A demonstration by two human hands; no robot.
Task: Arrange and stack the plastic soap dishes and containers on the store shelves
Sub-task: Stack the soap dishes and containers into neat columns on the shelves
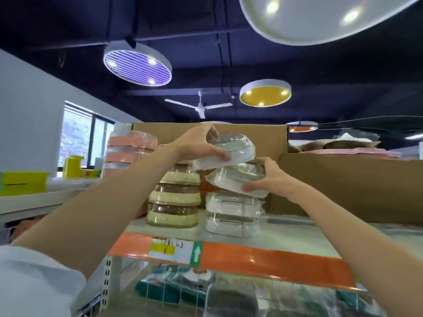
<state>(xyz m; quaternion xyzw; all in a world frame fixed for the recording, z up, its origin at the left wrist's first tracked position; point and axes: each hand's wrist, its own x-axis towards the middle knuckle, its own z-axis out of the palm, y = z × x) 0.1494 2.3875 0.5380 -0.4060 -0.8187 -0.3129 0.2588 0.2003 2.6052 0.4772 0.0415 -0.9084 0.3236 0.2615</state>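
While your left hand (196, 143) grips the top white dish (229, 151), your right hand (270, 177) clamps the tilted dish (235, 179) directly beneath, above the white stack (231, 213) near the shelf's (286, 239) front edge.

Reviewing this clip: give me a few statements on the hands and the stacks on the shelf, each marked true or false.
1. The left hand grips a wrapped white soap dish. True.
2. The right hand hangs idle. False: it holds a second white dish, tilted atop the white stack.
3. The beige and brown stack stands left of the white stack. True.
4. The pink stack sits right of the cardboard boxes. False: it is at the left.
5. The shelf edge is blue. False: it is orange.
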